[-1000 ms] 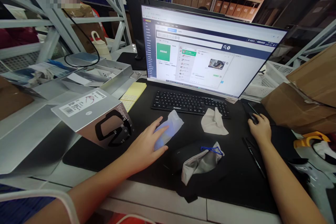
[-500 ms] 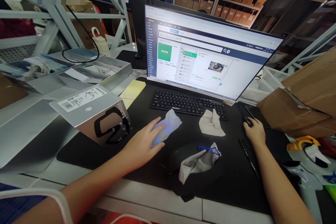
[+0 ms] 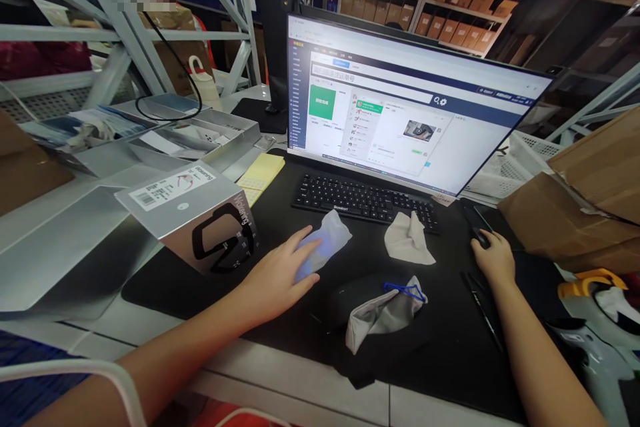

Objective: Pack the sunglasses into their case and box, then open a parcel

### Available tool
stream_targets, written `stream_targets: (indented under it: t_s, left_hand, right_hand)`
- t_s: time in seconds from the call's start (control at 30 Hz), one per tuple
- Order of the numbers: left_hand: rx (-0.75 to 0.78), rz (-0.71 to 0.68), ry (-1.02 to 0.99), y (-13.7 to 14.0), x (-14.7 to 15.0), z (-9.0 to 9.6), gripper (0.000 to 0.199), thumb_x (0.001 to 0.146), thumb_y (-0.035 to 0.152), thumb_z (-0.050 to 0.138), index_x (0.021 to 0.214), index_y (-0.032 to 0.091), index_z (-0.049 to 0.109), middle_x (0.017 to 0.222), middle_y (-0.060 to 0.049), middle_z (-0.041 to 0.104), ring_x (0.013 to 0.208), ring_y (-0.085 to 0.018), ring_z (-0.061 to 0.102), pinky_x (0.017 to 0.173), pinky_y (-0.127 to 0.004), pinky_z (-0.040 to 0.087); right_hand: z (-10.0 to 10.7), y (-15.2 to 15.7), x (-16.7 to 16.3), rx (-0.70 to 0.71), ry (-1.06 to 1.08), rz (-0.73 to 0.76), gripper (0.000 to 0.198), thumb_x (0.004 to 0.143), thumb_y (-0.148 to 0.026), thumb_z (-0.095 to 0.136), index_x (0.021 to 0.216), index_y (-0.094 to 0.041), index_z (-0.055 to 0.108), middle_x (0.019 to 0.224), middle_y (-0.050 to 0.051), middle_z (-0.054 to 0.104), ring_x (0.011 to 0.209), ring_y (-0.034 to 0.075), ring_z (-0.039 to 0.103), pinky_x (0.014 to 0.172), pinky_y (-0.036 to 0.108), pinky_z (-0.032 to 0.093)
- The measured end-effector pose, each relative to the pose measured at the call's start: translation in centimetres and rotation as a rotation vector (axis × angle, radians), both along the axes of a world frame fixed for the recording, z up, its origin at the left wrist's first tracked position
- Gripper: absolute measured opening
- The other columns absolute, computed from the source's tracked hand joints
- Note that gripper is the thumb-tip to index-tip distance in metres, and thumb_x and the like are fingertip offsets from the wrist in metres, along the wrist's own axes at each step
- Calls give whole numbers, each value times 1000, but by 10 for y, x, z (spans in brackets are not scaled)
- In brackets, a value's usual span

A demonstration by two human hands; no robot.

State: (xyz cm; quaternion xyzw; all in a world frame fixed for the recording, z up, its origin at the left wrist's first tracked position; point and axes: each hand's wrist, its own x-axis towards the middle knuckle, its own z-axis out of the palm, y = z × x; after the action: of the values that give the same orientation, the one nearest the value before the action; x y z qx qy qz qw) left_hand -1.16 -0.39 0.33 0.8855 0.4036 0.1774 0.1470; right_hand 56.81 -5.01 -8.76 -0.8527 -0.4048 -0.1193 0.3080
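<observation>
1. Left hand [image 3: 285, 270]: the fingers and thumb are standing spread apart; the index finger is overlapping the translucent sleeve [image 3: 333, 240], and nothing is being pinched.
2. Sleeve location: it is lying crumpled on the black mat [image 3: 430, 353] covering much of the desk [image 3: 280, 368], between the left hand and the keyboard [image 3: 365, 203]. A blue tint is showing through it; its contents, if any, are not showing clearly.
3. Sleeve handling (judgement): it is appearing light, soft and thin, probably slippery, and apt to crease. The free far corner is offering the best hold for a fingertip pinch.
4. Right hand [image 3: 495, 259]: the fingers are curling over the black mouse [image 3: 483, 238]; grip pressure cannot be told.
5. Mouse handling (judgement): it is appearing stiff, smooth and light; the two sides are offering the best hold.
6. Surroundings: a pale cloth [image 3: 410, 240] is lying just before the keyboard. A grey cloth pouch [image 3: 375, 320] with a blue strand is resting nearer the front, and a printed box [image 3: 175, 207] is standing left of the sleeve.
</observation>
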Motion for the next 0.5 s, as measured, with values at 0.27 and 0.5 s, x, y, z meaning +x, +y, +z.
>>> stream_targets:
  t_s: [0.27,0.5]
  left_hand:
    - [-29,30,36,-2,1,4,64,93,38,64,154,22,51,169,-13,32,143,-38,52,118,-56,46]
    - [-35,19,75,-1,-3,1,69,94,40,63,158,21,45,169,-13,32,147,-36,47,121,-53,43]
  right_hand:
    - [-4,1,6,-15,31,-2,58,85,-50,54,129,-17,71,146,17,55,137,38,50,118,54,41]
    - [-12,2,9,26,18,30,51,86,-47,57,126,-20,73,145,14,56,135,36,52,120,52,39]
